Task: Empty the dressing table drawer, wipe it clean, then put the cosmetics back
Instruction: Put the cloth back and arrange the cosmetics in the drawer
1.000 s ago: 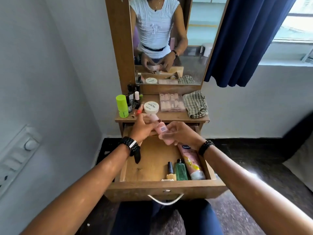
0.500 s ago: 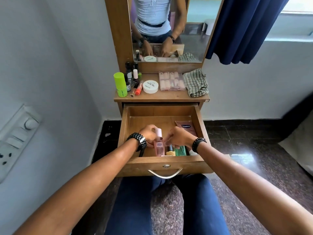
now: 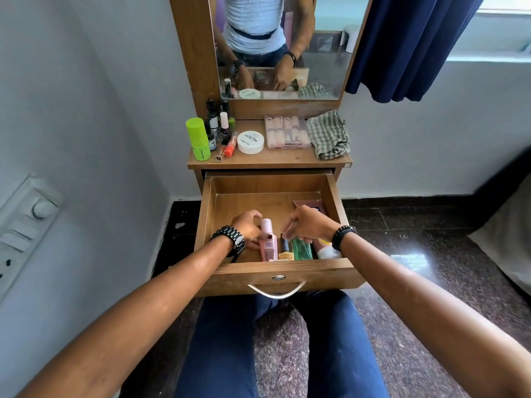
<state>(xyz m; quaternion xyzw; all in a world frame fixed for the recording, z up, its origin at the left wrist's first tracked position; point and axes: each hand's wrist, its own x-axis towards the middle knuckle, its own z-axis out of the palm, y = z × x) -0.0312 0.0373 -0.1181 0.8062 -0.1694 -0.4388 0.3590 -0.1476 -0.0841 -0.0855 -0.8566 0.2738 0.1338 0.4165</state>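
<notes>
Head view: we are reaching both hands into the open drawer (image 3: 274, 275). Our left hand (image 3: 248, 227) is curling loosely beside the pink bottle (image 3: 268, 243), fingers touching its side but not clamped around it. Our right hand (image 3: 309, 225) is hanging just right of that bottle, fingers pointing down over the dark-capped small bottle (image 3: 285, 250) and the green bottle (image 3: 302, 249); whether it is gripping anything we cannot tell. These three items are lying in a row against the drawer's front wall, with a pale tube (image 3: 327, 251) at the right end, partly hidden under our right wrist. A dark pink packet (image 3: 309, 204) is lying further back on the right side of the drawer floor. Above, the surface (image 3: 270, 160) of the dressing table is carrying a lime-green canister (image 3: 198, 138), a cluster of small dark bottles (image 3: 218, 122), an orange-capped tube (image 3: 230, 145), a round white jar (image 3: 250, 142), a clear box of press-on nails (image 3: 287, 131), and a crumpled checked cloth (image 3: 329, 134) at the right. The mirror (image 3: 284, 47) behind is reflecting our torso and hands.
</notes>
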